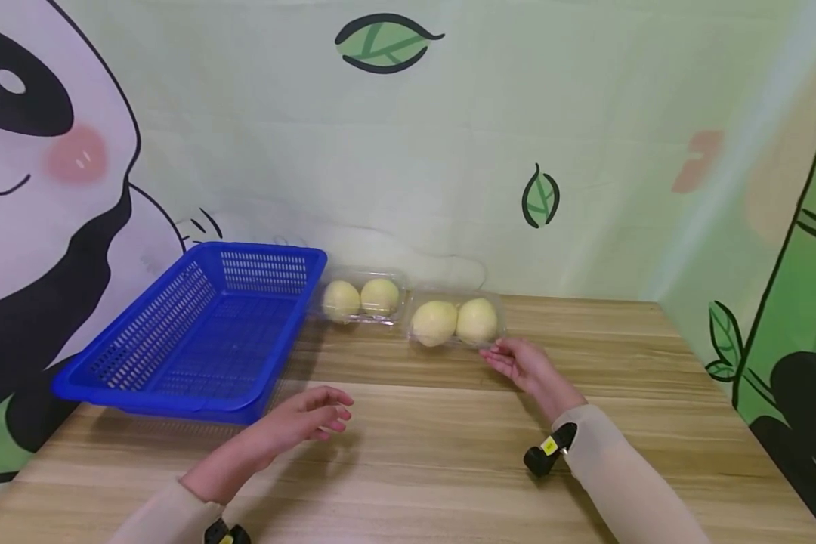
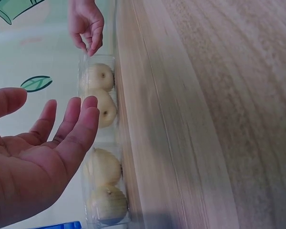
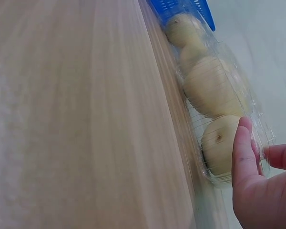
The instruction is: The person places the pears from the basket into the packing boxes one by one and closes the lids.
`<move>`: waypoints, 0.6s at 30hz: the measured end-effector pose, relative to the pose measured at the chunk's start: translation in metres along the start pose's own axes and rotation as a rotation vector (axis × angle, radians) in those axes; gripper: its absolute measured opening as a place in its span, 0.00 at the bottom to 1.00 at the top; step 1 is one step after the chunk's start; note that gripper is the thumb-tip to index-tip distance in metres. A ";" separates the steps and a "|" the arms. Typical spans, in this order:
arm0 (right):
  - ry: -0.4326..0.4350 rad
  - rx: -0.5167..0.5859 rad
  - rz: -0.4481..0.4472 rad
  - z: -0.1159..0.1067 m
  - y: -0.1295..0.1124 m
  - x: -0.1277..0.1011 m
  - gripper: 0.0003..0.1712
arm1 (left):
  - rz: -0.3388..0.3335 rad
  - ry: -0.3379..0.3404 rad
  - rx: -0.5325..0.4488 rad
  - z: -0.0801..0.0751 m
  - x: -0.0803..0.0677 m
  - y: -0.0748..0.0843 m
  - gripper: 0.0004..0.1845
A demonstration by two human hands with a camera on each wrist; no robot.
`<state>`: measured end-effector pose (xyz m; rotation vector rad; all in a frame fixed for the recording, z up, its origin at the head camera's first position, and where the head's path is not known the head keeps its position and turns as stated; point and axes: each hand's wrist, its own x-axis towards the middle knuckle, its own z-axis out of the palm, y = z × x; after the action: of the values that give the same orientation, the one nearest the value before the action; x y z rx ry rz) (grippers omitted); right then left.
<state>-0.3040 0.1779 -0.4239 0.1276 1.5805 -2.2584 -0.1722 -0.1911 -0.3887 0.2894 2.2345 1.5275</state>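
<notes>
Two clear plastic boxes stand side by side at the back of the table, each with two pale yellow, pear-like fruits inside. My right hand [image 1: 520,366] is at the right end of the right box [image 1: 455,340]. In the right wrist view, the thumb and fingers [image 3: 245,157] pinch that box's edge. The left box [image 1: 363,317] sits against the blue basket's side, untouched by either hand. Over the table, right of the basket, my left hand [image 1: 306,417] hovers with fingers spread and nothing held. The left wrist view shows its palm [image 2: 33,162] in front of the boxes.
A blue plastic basket [image 1: 234,332] with slotted walls stands on the left of the wooden table [image 1: 435,468], with nothing inside. Behind the boxes rises a pale green printed backdrop [image 1: 435,166] with a panda and leaves.
</notes>
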 end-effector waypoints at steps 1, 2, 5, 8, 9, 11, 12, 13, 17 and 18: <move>0.000 0.000 0.002 0.000 0.000 0.001 0.17 | 0.003 -0.003 0.001 0.000 0.000 0.000 0.24; -0.001 0.000 0.004 0.000 -0.001 0.001 0.17 | 0.006 -0.006 0.000 0.000 0.000 0.000 0.24; 0.007 0.002 0.009 0.000 -0.003 0.003 0.14 | 0.010 -0.010 -0.001 0.000 0.000 0.001 0.24; 0.024 0.005 0.015 0.000 -0.004 0.006 0.11 | 0.013 -0.011 0.007 0.001 0.000 0.002 0.23; 0.028 0.002 0.017 0.000 -0.004 0.007 0.09 | 0.013 -0.011 0.009 0.001 0.000 0.003 0.23; 0.035 -0.002 0.016 0.000 -0.005 0.009 0.08 | 0.014 -0.009 0.016 0.002 0.001 0.003 0.23; 0.038 -0.002 0.015 0.000 -0.005 0.010 0.08 | 0.014 -0.008 0.020 0.002 0.001 0.003 0.23; 0.033 -0.001 0.013 -0.001 -0.005 0.011 0.08 | 0.015 -0.007 0.019 0.002 0.002 0.003 0.23; 0.030 -0.013 0.006 -0.001 -0.006 0.015 0.10 | 0.015 -0.005 0.020 0.002 0.002 0.002 0.22; 0.028 -0.014 0.004 -0.001 -0.007 0.015 0.11 | 0.013 -0.004 0.020 0.002 0.002 0.002 0.22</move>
<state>-0.3209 0.1769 -0.4223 0.1586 1.6090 -2.2512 -0.1733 -0.1880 -0.3878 0.3135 2.2497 1.5112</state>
